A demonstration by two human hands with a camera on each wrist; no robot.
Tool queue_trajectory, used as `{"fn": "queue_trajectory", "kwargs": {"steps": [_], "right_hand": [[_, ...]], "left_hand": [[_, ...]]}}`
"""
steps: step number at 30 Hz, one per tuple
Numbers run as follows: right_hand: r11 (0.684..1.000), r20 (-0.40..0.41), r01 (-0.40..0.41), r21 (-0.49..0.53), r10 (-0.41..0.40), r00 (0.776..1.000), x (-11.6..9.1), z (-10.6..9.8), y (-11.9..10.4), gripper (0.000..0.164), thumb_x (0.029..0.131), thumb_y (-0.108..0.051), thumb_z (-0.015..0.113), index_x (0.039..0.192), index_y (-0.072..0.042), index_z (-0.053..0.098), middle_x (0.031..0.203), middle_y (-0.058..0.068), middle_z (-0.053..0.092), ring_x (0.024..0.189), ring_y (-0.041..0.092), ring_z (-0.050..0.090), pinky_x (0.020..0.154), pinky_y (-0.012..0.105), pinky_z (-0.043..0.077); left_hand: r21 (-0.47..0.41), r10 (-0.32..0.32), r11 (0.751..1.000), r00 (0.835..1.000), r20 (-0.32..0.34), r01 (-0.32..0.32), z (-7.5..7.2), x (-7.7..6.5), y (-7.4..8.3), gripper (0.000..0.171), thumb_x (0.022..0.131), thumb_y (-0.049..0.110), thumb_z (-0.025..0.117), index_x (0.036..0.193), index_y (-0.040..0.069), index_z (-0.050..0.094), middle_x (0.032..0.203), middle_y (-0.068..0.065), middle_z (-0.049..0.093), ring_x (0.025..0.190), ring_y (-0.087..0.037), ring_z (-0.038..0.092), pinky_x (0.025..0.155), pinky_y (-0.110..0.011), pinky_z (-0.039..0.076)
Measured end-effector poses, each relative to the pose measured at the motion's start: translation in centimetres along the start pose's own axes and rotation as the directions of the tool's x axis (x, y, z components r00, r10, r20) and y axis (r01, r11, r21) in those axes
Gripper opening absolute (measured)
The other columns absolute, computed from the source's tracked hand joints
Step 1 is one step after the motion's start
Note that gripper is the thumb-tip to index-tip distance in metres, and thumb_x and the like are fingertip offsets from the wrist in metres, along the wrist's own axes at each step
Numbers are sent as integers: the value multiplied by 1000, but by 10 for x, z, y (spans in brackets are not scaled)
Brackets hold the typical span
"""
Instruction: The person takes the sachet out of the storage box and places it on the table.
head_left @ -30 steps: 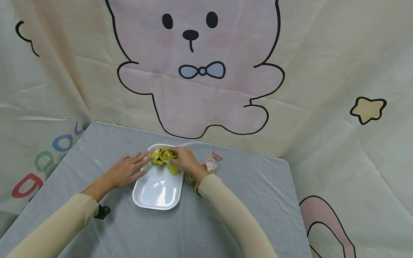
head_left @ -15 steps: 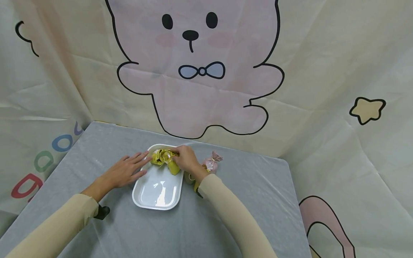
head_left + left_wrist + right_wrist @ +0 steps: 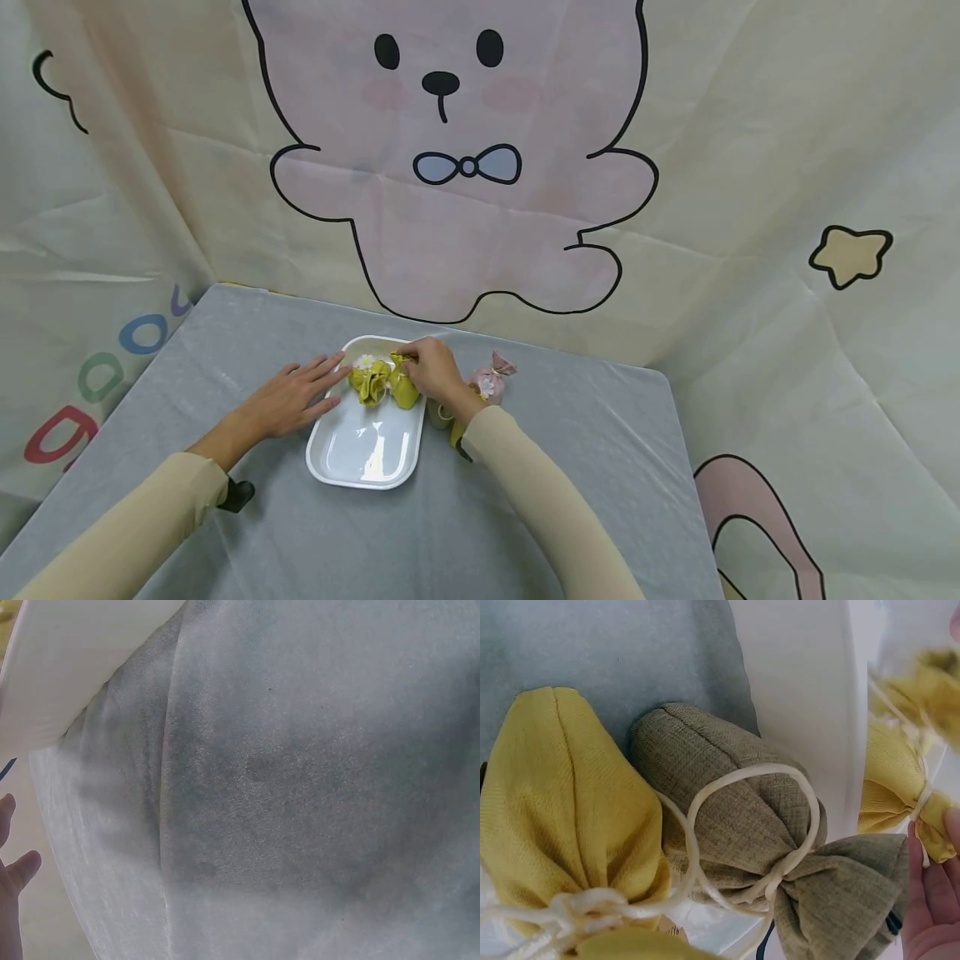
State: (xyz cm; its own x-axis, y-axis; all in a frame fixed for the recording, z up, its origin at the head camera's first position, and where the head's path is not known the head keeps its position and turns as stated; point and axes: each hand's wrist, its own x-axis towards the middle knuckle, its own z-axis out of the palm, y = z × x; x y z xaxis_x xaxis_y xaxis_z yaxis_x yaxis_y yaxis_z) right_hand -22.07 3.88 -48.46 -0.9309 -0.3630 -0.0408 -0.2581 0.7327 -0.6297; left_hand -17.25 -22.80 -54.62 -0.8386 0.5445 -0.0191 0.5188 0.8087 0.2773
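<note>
Since 0.5 s ago, the left yellow pouch (image 3: 370, 385) has turned and shifted nearer to us in the white tray (image 3: 363, 467), baring white flower trim (image 3: 365, 362) on its far side. Nearest to us, our 2 beige sleeves (image 3: 562, 517) reach over the grey cloth-covered counter (image 3: 442, 533). Our left hand (image 3: 296, 396) has its grip apart, fingers outstretched, tips at the tray's left rim; we cannot tell whether they touch the pouch. Just right of the tray, on the counter, a grey-brown pouch (image 3: 727, 787) and another yellow pouch (image 3: 570, 802) lie side by side. At the tray's far half, our right hand (image 3: 435, 371) has its grip clamped, finger and thumb pinching the neck of the right yellow pouch (image 3: 405, 390), just beside the left yellow pouch. We see a pink pouch (image 3: 491, 385) right of that hand. Behind the counter hangs a printed backdrop (image 3: 712, 150).
</note>
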Motion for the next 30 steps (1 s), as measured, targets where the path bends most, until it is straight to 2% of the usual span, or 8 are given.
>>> {"fn": "queue_trajectory", "kwargs": {"steps": [5, 10, 15, 25, 30], "right_hand": [[1000, -2, -5, -5, 5, 1000, 0, -3, -1, 22, 94, -5, 66, 113, -9, 77, 109, 3, 74, 87, 9, 62, 71, 20, 50], [999, -29, 38, -13, -38, 999, -1, -10, -1, 21, 93, -5, 67, 111, -9, 77, 106, 4, 75, 91, 11, 65, 76, 22, 52], [998, -28, 57, -14, -57, 998, -1, -20, 0, 22, 95, -8, 67, 115, -10, 76, 109, 3, 74, 97, 12, 67, 82, 24, 52], [993, -74, 81, 89, -75, 994, -6, -44, 1, 24, 96, -8, 66, 118, -11, 74, 111, 5, 73, 88, 11, 66, 70, 21, 53], [987, -119, 99, 130, -83, 989, -8, -56, 4, 24, 96, -5, 65, 119, -7, 73, 115, 8, 72, 96, 14, 68, 76, 21, 54]], "left_hand": [[5, -14, 1000, 1000, 8, 14, 1, 0, -1, 62, 102, 40, 54, 155, 14, 37, 162, -13, 26, 145, -42, 30, 107, -67, 30], [15, -20, 1000, 1000, 2, 20, 3, 0, -2, 62, 102, 41, 54, 155, 14, 37, 162, -13, 27, 144, -41, 31, 106, -67, 31], [26, -19, 999, 1000, -2, 19, 4, 0, -2, 62, 102, 41, 54, 155, 14, 37, 163, -13, 26, 144, -41, 31, 106, -67, 31], [17, -13, 1000, 1000, 4, 13, 0, -1, 1, 61, 102, 39, 54, 155, 13, 37, 162, -14, 27, 144, -42, 31, 106, -67, 31], [19, -1, 1000, 1000, -16, 1, 0, -1, 2, 60, 102, 37, 55, 154, 12, 39, 161, -15, 29, 143, -43, 33, 105, -67, 33]]}}
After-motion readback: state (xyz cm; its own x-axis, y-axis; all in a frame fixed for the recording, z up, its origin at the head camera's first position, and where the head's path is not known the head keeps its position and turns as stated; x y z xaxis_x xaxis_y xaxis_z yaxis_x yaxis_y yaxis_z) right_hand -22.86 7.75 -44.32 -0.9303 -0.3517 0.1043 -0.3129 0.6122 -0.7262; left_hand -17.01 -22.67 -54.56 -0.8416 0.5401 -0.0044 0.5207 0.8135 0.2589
